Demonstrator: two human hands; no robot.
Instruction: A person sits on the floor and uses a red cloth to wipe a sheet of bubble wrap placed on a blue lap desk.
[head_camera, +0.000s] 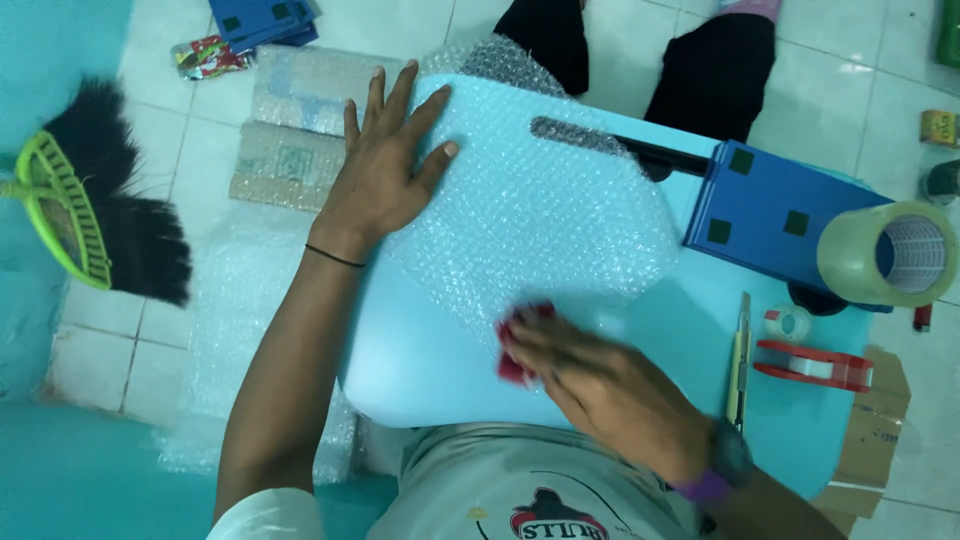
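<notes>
Bubble wrap (530, 215) under flat L hand (385, 170) (fingers spread); R hand (600, 385) fingers pinch red item (515, 345).

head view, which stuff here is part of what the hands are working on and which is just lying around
In hand:
- bubble wrap sheet, pressed flat by the left hand
- small red thing under the right hand, blurred
- light blue table bearing them

Lying about:
- big tape roll
- red tape dispenser
- utility knife
- blue folders
- broom
- cardboard pieces on the floor
</notes>
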